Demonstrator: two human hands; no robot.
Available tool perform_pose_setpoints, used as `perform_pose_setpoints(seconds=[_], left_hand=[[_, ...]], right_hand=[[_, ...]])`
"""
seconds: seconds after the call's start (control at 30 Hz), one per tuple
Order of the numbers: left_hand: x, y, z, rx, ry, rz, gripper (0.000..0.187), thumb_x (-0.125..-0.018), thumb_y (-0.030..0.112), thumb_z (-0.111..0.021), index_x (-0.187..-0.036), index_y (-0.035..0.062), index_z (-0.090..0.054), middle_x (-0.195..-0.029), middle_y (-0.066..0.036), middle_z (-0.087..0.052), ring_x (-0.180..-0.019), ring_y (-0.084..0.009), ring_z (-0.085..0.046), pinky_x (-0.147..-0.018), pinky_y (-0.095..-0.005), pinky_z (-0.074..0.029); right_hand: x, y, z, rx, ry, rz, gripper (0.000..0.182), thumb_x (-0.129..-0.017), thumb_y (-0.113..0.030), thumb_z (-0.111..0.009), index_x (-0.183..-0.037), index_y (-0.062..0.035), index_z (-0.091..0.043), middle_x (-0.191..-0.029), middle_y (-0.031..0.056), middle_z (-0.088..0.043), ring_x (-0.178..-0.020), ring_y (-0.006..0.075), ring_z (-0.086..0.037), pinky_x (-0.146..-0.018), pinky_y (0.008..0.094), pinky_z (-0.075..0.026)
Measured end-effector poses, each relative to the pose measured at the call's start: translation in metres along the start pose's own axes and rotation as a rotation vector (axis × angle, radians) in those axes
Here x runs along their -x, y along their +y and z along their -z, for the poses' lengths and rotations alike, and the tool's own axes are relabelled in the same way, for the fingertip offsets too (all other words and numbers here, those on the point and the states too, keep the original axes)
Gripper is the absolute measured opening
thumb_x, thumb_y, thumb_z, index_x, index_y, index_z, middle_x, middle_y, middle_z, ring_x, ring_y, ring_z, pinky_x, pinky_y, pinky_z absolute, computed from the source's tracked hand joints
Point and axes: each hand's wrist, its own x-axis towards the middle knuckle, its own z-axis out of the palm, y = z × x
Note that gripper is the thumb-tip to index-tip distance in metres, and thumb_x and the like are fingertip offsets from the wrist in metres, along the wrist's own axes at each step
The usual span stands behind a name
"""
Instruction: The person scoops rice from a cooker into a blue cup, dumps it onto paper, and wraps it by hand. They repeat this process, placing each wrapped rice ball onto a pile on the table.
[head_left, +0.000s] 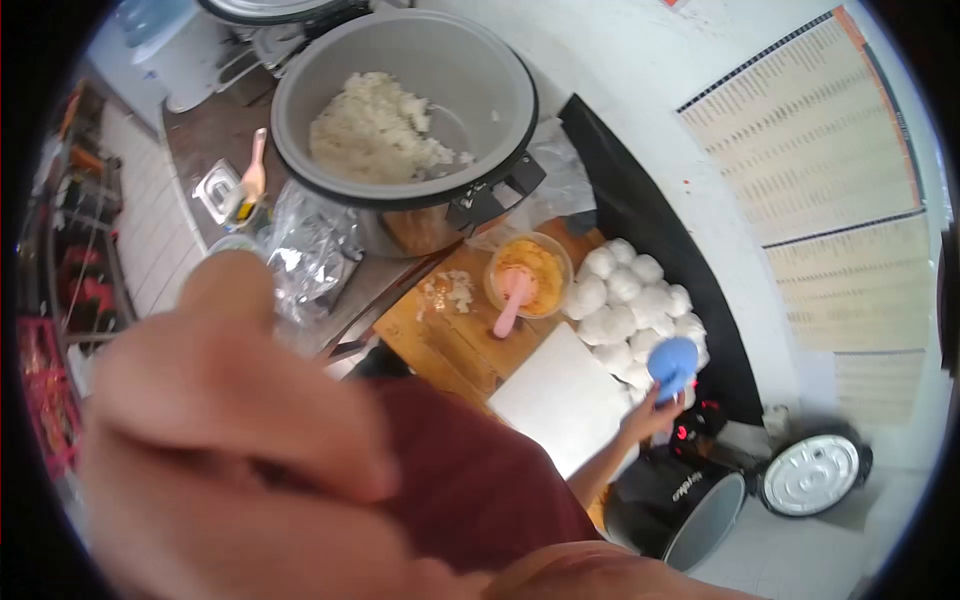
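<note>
My left hand (230, 440) is very close to the camera, large and blurred, one finger raised and the others bent; whether it holds anything cannot be made out. My right hand (660, 408) grips a blue round-headed utensil (673, 362) at the edge of a pile of white rounded balls (630, 300). Beside the pile lies a white rectangular board (565, 400). A round tub of orange filling (545, 265) holds a pink spoon (513, 307) on the wooden board (440, 345). White and orange bits (450, 292) lie near the tub.
A large open cooker (480, 150) holds white rice (370, 130). Crumpled clear plastic (305, 245) and a peach-coloured paddle (255, 165) are left of it. At the lower right are a black open cooker (650, 505) and a round lid (812, 475). Printed sheets (810, 150) hang on the wall.
</note>
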Motion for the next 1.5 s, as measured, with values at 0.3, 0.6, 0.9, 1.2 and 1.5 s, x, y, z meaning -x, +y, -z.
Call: perform_pose_setpoints(seconds=[0.3,0.6,0.9,1.2,1.5], left_hand=[[0.092,-0.052,0.066,0.495,0.236,-0.247,0.052,-0.094,0.023,-0.046,-0.136,0.0511,-0.036,-0.062,0.003,-0.051,-0.044,-0.0076,-0.031,-0.044,-0.0225,-0.029],[0.237,-0.106,0.063,1.199,0.449,-0.11,0.031,-0.077,0.015,-0.068,-0.107,0.0227,-0.065,-0.074,0.0,-0.064,-0.058,-0.0146,-0.05,-0.061,-0.0338,-0.04],[0.434,-0.007,-0.14,0.433,-0.192,1.961,0.042,-0.086,0.025,-0.06,-0.124,0.0067,-0.054,-0.105,-0.017,-0.061,-0.092,-0.0291,-0.061,-0.078,-0.0433,-0.048],[0.443,-0.002,-0.133,0.46,-0.71,2.019,0.042,-0.084,0.024,-0.06,-0.122,0.0054,-0.054,-0.12,-0.024,-0.054,-0.109,-0.0353,-0.055,-0.087,-0.041,-0.047],[0.48,-0.001,-0.172,0.502,-0.216,1.748,0.043,-0.082,0.025,-0.062,-0.12,0.005,-0.055,-0.127,-0.023,-0.048,-0.111,-0.0369,-0.053,-0.089,-0.0423,-0.046]], right_hand=[[-0.033,-0.279,-0.128,-0.669,-0.391,0.168,0.049,-0.085,-0.002,-0.063,-0.127,0.0018,-0.039,-0.115,0.0139,-0.055,-0.1,0.0182,-0.054,-0.074,0.0258,-0.047],[-0.042,-0.44,-0.314,0.171,-1.44,0.788,0.049,-0.094,-0.04,-0.047,-0.121,0.0004,-0.052,-0.095,0.015,-0.063,-0.081,0.0232,-0.061,-0.07,0.033,-0.047],[0.045,-0.446,-0.377,0.62,-1.673,0.899,0.045,-0.098,-0.041,-0.034,-0.11,-0.0021,-0.053,-0.091,0.0217,-0.064,-0.083,0.0364,-0.064,-0.073,0.0479,-0.05],[0.069,-0.439,-0.381,0.747,-1.8,1.026,0.04,-0.097,-0.036,-0.039,-0.102,-0.0023,-0.06,-0.086,0.0184,-0.066,-0.081,0.0369,-0.064,-0.072,0.0471,-0.051],[0.053,-0.429,-0.375,1.046,-2.138,1.186,0.043,-0.098,-0.036,-0.036,-0.104,-0.0025,-0.062,-0.096,0.0191,-0.064,-0.091,0.0346,-0.062,-0.074,0.0457,-0.051]])
